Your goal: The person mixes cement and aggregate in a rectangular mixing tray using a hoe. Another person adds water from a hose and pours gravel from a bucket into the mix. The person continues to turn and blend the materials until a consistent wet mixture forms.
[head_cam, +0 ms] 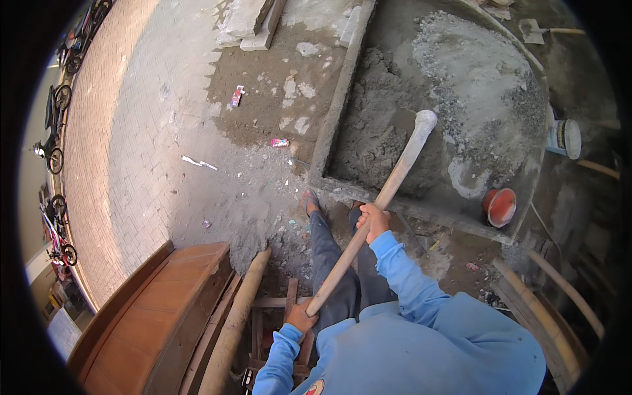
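Both hands are closed around the long wooden handle (348,252) of a tool, likely a hoe, which slants from lower left to upper right. My left hand (301,317) grips its lower end near my lap. Further up the handle is my right hand (374,221), above the near edge of a mixing trough (340,101). The far end of the tool is coated in grey mortar (425,118); its blade cannot be seen. Wet grey mortar (377,143) lies heaped in the trough's left part, with paler dry powder and gravel (486,74) on the right.
A red bucket (499,207) sits in the trough's near right corner. Outside it stands a white bucket (572,139). At lower left are a brown wooden panel (148,321) and a round pole (237,321). Concrete slabs (256,29) lie ahead; bamboo poles (538,316) lie at lower right.
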The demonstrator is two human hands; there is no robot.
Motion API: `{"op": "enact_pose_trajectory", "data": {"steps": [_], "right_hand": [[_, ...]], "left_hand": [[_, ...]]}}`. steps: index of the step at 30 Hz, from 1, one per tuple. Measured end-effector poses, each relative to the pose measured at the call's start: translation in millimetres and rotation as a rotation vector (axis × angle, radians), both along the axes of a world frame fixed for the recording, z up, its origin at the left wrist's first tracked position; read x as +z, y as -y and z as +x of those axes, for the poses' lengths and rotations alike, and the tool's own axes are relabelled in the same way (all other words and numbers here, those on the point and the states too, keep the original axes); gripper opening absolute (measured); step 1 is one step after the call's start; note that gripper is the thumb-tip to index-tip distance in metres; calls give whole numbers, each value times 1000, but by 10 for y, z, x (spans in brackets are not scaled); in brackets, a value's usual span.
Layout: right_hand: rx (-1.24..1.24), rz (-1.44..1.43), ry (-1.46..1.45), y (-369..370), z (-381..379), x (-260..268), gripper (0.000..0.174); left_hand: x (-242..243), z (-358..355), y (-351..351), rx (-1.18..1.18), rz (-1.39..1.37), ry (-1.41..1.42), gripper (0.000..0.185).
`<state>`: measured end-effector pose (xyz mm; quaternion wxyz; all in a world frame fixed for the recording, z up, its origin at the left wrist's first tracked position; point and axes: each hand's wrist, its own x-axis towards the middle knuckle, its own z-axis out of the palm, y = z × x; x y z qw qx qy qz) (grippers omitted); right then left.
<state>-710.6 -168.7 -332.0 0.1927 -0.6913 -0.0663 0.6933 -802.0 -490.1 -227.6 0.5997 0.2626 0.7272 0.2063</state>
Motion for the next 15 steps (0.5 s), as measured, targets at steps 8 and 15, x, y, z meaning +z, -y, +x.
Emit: {"op": "enact_pose_trajectory", "data": {"steps": [8,15], "right_hand": [[44,374,-152,-1551,-315,-131,16],[459,-208,219,-528,-651,-1734,17]], "left_hand": [[-1020,182,-1150,5,106,-72,33],[-439,398,-1003,264,-205,-64,38]]}}
